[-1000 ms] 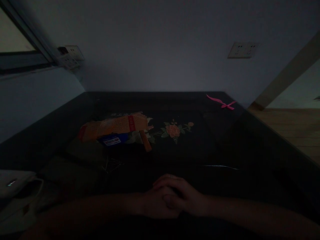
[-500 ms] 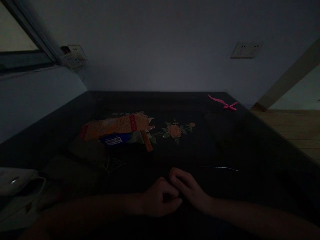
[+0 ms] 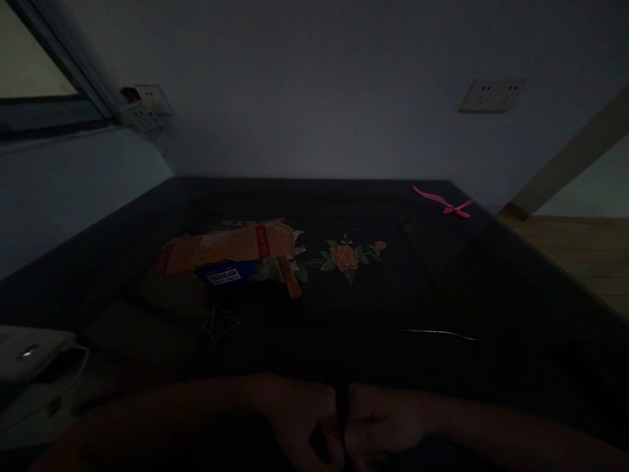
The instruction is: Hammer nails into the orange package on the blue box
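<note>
Low in the dark picture, my left hand [image 3: 307, 419] is curled into a loose fist with the thumb side down. My right hand [image 3: 383, 419] is also closed, its fingers folded, and its knuckles are close against the left hand. Whatever may lie inside either hand is hidden by the fingers and the dimness. Beyond the hands, a thin pale strand like a wire [image 3: 439, 332] lies on the dark tabletop [image 3: 344, 308]. Several thin sticks or pins [image 3: 223, 321] lie crossed in a small heap farther left.
An orange mesh bag with red bands [image 3: 221, 249] lies on the table, with a blue packet [image 3: 223, 274] and a brown wooden bar [image 3: 289, 278] beside it. A pink ribbon [image 3: 449, 206] rests at the far right. A white device [image 3: 29, 351] stands at left.
Both hands have come down and nearer to my body. The right hand has turned from lying over the left one to meeting it knuckle to knuckle. The table things stay put.
</note>
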`<state>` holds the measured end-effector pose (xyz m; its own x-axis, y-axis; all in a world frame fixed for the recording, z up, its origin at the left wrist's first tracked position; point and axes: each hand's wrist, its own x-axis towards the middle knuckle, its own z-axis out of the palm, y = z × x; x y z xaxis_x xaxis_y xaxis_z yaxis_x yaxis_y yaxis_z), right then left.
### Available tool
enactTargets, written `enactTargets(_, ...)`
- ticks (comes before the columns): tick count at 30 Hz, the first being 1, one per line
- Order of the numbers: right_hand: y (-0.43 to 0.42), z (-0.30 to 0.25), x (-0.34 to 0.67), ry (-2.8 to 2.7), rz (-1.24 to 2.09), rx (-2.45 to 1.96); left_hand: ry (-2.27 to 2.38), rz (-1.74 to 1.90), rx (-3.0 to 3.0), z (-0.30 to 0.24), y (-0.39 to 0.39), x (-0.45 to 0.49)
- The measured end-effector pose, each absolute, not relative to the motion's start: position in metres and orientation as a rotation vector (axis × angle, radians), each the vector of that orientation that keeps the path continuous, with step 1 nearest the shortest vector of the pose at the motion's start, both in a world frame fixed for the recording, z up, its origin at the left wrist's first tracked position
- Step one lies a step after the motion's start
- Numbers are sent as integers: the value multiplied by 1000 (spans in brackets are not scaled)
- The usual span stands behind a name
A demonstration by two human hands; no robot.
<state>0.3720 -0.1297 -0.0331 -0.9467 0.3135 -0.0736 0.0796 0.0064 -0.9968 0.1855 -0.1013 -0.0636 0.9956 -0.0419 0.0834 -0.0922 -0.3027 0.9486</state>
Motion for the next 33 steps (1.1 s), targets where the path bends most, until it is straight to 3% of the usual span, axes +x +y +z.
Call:
enactTargets(5,-129,-31,371,-2276,2026,-368,-23,-64,1855,-66,-102,186)
enactTargets(13,-135,-38,366,-2547,1633,-347,-29,-139,2089,-56,-104,193)
enactTargets(21,-147,-38,360,-2679,1351,-457,-105,-271,2411,-79,-111,197)
enactTargets(33,-145,-36,368,-2699,1365,-535,-62,-57,2307,-76,-113,194)
